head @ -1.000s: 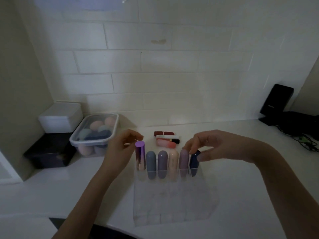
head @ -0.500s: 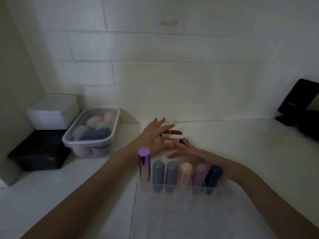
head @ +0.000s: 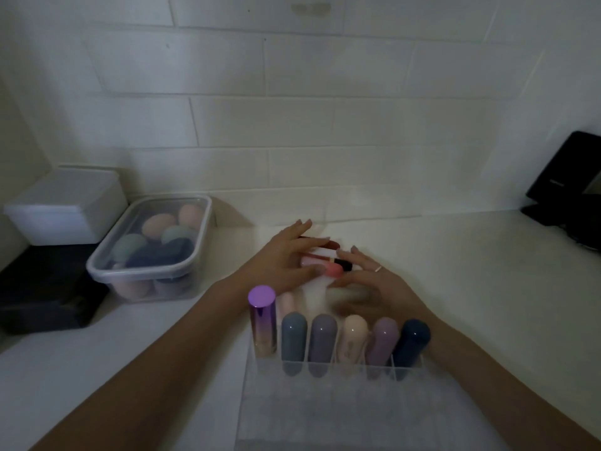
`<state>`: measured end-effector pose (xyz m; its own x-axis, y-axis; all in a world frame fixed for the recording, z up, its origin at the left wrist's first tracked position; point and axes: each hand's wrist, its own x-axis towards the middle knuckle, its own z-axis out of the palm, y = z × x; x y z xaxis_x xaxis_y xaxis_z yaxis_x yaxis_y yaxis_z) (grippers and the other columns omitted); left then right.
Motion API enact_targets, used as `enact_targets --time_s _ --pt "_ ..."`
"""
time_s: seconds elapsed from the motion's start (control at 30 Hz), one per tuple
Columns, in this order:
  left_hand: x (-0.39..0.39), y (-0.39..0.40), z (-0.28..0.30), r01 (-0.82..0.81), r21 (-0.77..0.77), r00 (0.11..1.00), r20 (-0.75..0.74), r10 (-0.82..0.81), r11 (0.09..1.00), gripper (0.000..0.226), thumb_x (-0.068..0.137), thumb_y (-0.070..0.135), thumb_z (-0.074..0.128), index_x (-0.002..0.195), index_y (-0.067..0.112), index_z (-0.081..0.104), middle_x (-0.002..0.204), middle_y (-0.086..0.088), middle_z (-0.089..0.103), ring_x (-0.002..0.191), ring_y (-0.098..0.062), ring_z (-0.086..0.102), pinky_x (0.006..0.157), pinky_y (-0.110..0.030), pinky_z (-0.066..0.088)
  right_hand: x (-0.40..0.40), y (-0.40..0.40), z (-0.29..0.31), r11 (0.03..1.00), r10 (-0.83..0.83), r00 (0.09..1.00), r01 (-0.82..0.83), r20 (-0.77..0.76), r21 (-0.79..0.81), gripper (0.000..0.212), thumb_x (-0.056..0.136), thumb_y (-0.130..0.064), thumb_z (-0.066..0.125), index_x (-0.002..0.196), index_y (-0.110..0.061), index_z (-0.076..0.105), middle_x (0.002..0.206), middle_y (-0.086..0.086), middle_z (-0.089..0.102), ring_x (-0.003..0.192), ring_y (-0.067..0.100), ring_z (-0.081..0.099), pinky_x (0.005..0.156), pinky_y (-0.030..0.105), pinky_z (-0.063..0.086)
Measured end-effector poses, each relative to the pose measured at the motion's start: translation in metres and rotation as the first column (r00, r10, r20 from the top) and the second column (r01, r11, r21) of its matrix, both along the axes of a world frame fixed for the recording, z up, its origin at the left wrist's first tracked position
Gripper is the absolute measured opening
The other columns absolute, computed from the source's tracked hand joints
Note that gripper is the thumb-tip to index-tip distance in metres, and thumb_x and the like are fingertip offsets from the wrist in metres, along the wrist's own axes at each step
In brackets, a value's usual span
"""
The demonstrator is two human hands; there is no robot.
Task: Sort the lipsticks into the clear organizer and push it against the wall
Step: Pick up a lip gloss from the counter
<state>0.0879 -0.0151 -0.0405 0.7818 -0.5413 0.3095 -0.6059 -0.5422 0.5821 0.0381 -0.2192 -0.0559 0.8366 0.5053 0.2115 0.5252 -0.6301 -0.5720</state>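
Note:
A clear organizer point(head: 328, 408) stands on the white counter close to me. Its far row holds several upright lipsticks, from a tall purple one point(head: 262, 317) at the left to a dark blue one point(head: 412, 343) at the right. Beyond it, near the wall, loose lipsticks lie flat: a pink one point(head: 331, 270), a white and black one point(head: 328, 253) and a dark red one point(head: 331, 244). My left hand point(head: 286, 255) rests its spread fingers over these from the left. My right hand point(head: 370, 281) touches them from the right, fingers apart. Neither hand visibly grips one.
A lidded clear tub point(head: 153, 249) of coloured makeup sponges sits at the left. Behind it a white box point(head: 65, 206) rests on a black box point(head: 45, 294). A black device point(head: 569, 180) leans at the far right. The tiled wall point(head: 325, 125) runs behind the counter.
Both hands left the upright lipsticks in the organizer and reached forward to the loose lipsticks near the wall. The view moved closer to the counter.

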Motion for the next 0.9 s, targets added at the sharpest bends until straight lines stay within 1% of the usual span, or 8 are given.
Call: enact_targets --time_s 0.1,0.2,0.33,0.4,0.47,0.63,0.8,0.9 --pt "-0.012 0.006 0.008 -0.032 -0.111 0.999 0.026 0.035 0.993 0.032 0.085 0.034 0.064 0.118 0.032 0.062 0.139 0.008 0.051 0.136 -0.008 0.033 0.114 -0.034 0.025 -0.007 -0.004 0.002 0.980 -0.176 0.978 0.163 0.113 0.116 0.035 0.052 -0.063 0.054 0.084 -0.049 0.055 0.131 -0.009 0.045 0.127 0.005 0.035 0.102 0.006 0.024" --pt "-0.026 0.012 0.020 0.228 -0.158 0.964 0.178 -0.199 0.961 0.026 0.076 0.023 0.076 0.100 0.012 0.073 0.123 0.010 0.063 0.120 0.001 0.052 0.102 -0.022 0.041 -0.008 -0.003 0.006 0.964 -0.239 0.967 0.226 0.090 0.138 0.036 0.052 -0.064 0.051 0.083 -0.048 0.059 0.098 -0.017 0.048 0.100 0.007 0.042 0.083 0.003 0.026" --pt "-0.024 0.023 0.012 0.466 -0.069 0.882 -0.036 -0.469 0.882 0.063 0.077 0.048 0.066 0.105 -0.008 0.068 0.123 -0.016 0.055 0.120 -0.002 0.048 0.107 -0.026 0.038 -0.010 0.000 0.005 0.962 -0.246 0.969 0.240 0.028 0.128 0.032 0.060 -0.047 0.067 0.091 -0.043 0.060 0.090 -0.023 0.048 0.092 0.006 0.044 0.077 -0.003 0.025" --pt "-0.020 0.030 0.005 0.440 -0.019 0.872 -0.227 -0.433 0.898 0.050 0.074 0.059 0.063 0.109 0.025 0.071 0.123 0.003 0.058 0.117 -0.004 0.052 0.107 -0.036 0.039 -0.012 0.000 0.004 0.954 -0.250 0.968 0.247 -0.005 0.168 0.032 0.065 -0.035 0.075 0.091 -0.044 0.059 0.092 -0.018 0.054 0.092 0.006 0.048 0.074 -0.004 0.027" --pt "-0.018 0.036 -0.001 0.371 -0.024 0.890 -0.277 -0.362 0.928 0.028 0.072 0.049 0.065 0.100 0.047 0.068 0.117 0.013 0.063 0.112 0.000 0.056 0.104 -0.028 0.041 -0.015 0.001 0.006 0.944 -0.257 0.966 0.258 -0.033 0.206 0.033 0.068 -0.025 0.078 0.092 -0.040 0.061 0.095 -0.008 0.059 0.091 0.003 0.049 0.072 -0.002 0.031" --pt "-0.036 0.014 -0.002 0.077 -0.010 0.997 0.010 -0.076 0.997 0.022 0.071 0.048 0.062 0.080 0.029 0.067 0.085 0.005 0.066 0.066 0.003 0.057 0.065 -0.010 0.042 -0.016 0.003 0.009 0.937 -0.264 0.964 0.250 0.029 0.243 0.023 0.071 -0.040 0.070 0.093 -0.034 0.064 0.091 -0.018 0.056 0.088 -0.012 0.050 0.071 0.002 0.037" --pt "-0.044 0.003 0.005 -0.061 0.284 0.998 0.039 0.052 0.957 0.027 0.093 0.044 0.050 0.115 0.038 0.063 0.108 0.011 0.069 0.089 -0.009 0.062 0.080 -0.027 0.050 -0.002 0.002 0.010 0.863 -0.378 0.926 0.351 0.003 0.362 0.018 0.090 -0.018 0.058 0.097 -0.035 0.062 0.097 -0.022 0.056 0.092 -0.003 0.052 0.069 0.011 0.041" --pt "-0.054 -0.006 0.016 -0.169 -0.305 0.945 -0.322 0.066 0.937 0.036 0.101 0.018 0.040 0.088 0.010 0.072 0.077 0.000 0.077 0.062 0.003 0.065 0.058 -0.009 0.047 0.014 0.000 0.012 0.844 -0.409 0.912 0.393 -0.036 0.365 0.019 0.092 -0.021 0.056 0.106 -0.030 0.065 0.110 -0.014 0.060 0.099 0.005 0.055 0.073 0.012 0.040"
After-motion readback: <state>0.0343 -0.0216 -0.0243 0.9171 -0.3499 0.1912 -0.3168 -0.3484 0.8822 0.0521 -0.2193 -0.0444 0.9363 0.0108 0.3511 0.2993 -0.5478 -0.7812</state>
